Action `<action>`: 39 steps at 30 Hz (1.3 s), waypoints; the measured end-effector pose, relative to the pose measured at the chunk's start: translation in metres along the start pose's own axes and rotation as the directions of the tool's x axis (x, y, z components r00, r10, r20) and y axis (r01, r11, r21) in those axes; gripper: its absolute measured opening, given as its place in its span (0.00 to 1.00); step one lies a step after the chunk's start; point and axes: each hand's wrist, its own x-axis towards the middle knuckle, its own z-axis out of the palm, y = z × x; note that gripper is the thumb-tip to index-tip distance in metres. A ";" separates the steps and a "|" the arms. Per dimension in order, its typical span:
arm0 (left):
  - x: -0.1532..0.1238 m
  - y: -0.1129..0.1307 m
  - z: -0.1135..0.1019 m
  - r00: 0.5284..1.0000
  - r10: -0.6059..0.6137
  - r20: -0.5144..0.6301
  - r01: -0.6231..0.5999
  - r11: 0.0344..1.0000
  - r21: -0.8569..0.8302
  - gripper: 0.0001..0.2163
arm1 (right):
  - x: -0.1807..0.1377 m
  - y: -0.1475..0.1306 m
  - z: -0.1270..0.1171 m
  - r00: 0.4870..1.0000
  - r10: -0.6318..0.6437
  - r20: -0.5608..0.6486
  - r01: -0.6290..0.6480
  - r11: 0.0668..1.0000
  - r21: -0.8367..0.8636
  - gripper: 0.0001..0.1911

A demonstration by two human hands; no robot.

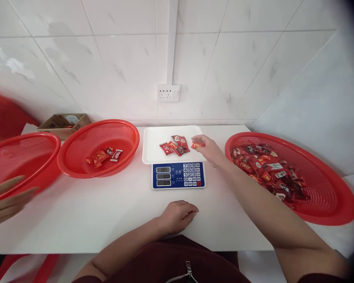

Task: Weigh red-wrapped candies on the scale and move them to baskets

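My right hand [209, 150] pinches a small red wrapped candy [198, 145] over the right edge of the white weighing tray [152, 151]. Several red wrapped candies [177, 146] lie in a loose pile on that tray, just left of my fingers. In front of the tray is the blue panel of the digital scale [178, 175], with number keys and lit displays. My left hand [179, 217] rests on the table near my body, its fingers curled together with nothing showing in them.
At the right, a large red basket [327, 188] holds many wrapped candies. A red basket [76, 147] left of the scale holds a few. Farther left are another red basket [51, 147], a co-worker's hand [6, 198] and a cardboard box [54, 127]. A socket [168, 93] is on the wall.
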 end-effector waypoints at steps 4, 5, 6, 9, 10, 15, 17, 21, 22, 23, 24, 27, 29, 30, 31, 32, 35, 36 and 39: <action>-0.005 0.011 -0.006 0.998 -0.006 0.063 0.005 1.000 0.025 0.14 | -0.010 0.000 -0.006 0.998 0.011 0.066 -0.017 0.996 0.085 0.15; -0.006 0.012 -0.008 0.998 -0.009 0.063 0.008 1.000 0.023 0.14 | -0.012 -0.002 -0.006 0.996 0.017 0.089 -0.026 0.995 0.097 0.14; -0.006 0.013 -0.009 0.998 -0.007 0.056 0.006 1.000 0.019 0.14 | -0.014 -0.004 -0.005 0.993 0.028 0.116 -0.039 0.995 0.090 0.14; -0.004 0.011 -0.008 0.999 0.020 0.029 -0.021 1.000 0.020 0.14 | -0.016 -0.012 0.002 0.983 0.059 0.174 -0.059 0.998 -0.006 0.13; -0.003 0.009 -0.007 0.999 0.030 0.023 -0.030 0.999 0.021 0.14 | -0.016 -0.015 0.005 0.982 0.056 0.182 -0.051 0.998 -0.034 0.13; 0.000 0.002 -0.004 0.999 0.027 0.024 -0.028 1.000 0.014 0.13 | -0.007 -0.033 0.021 0.984 0.044 0.172 -0.044 0.999 -0.005 0.17; -0.001 0.003 -0.004 1.000 0.020 0.021 -0.020 1.000 0.009 0.13 | -0.002 -0.038 0.024 0.987 0.053 0.150 -0.057 0.998 0.021 0.22; -0.001 0.001 -0.003 1.000 0.031 -0.004 -0.031 0.999 0.012 0.13 | -0.003 -0.038 0.017 0.993 0.021 0.120 -0.017 0.999 -0.036 0.25; 0.000 0.000 -0.002 0.999 0.037 -0.010 -0.036 0.999 0.015 0.13 | -0.008 -0.036 0.013 0.993 0.007 0.121 -0.001 0.999 -0.050 0.24; 0.000 -0.002 0.000 0.999 0.043 -0.013 -0.043 0.999 0.018 0.12 | -0.014 -0.033 0.009 0.992 -0.006 0.124 0.013 0.998 -0.059 0.22; 0.001 -0.003 0.001 0.998 0.054 -0.014 -0.053 0.998 0.019 0.11 | -0.021 -0.030 0.004 0.992 -0.016 0.123 0.023 0.998 -0.062 0.20; 0.001 -0.006 0.005 0.995 0.098 -0.010 -0.098 0.995 0.034 0.10 | -0.053 -0.016 -0.012 0.995 -0.010 0.102 0.015 0.999 -0.049 0.16; 0.001 -0.005 0.005 0.990 0.141 -0.028 -0.140 0.989 0.053 0.10 | -0.078 -0.004 -0.020 0.994 0.034 0.109 -0.030 0.999 -0.034 0.14; 0.000 -0.003 0.004 0.985 0.168 -0.049 -0.165 0.984 0.068 0.10 | -0.092 0.004 -0.023 0.988 0.066 0.139 -0.063 0.998 -0.025 0.14; -0.001 -0.001 0.002 0.976 0.202 -0.075 -0.195 0.977 0.091 0.09 | -0.105 0.011 -0.025 0.978 0.104 0.182 -0.102 0.995 -0.018 0.14; -0.002 0.002 -0.002 0.963 0.245 -0.111 -0.232 0.965 0.119 0.09 | -0.118 0.020 -0.025 0.959 0.143 0.245 -0.145 0.989 -0.010 0.15; -0.007 0.011 -0.029 0.885 0.344 -0.315 -0.276 0.931 0.239 0.10 | -0.149 0.044 -0.018 0.880 0.261 0.398 -0.290 0.957 0.012 0.17; -0.009 0.012 -0.044 0.844 0.338 -0.416 -0.229 0.929 0.290 0.11 | -0.156 0.052 -0.014 0.853 0.297 0.429 -0.335 0.942 0.014 0.17; -0.022 0.009 -0.103 0.685 0.163 -0.710 0.227 0.878 0.421 0.12 | -0.166 0.065 -0.002 0.839 0.300 0.455 -0.354 0.934 0.037 0.16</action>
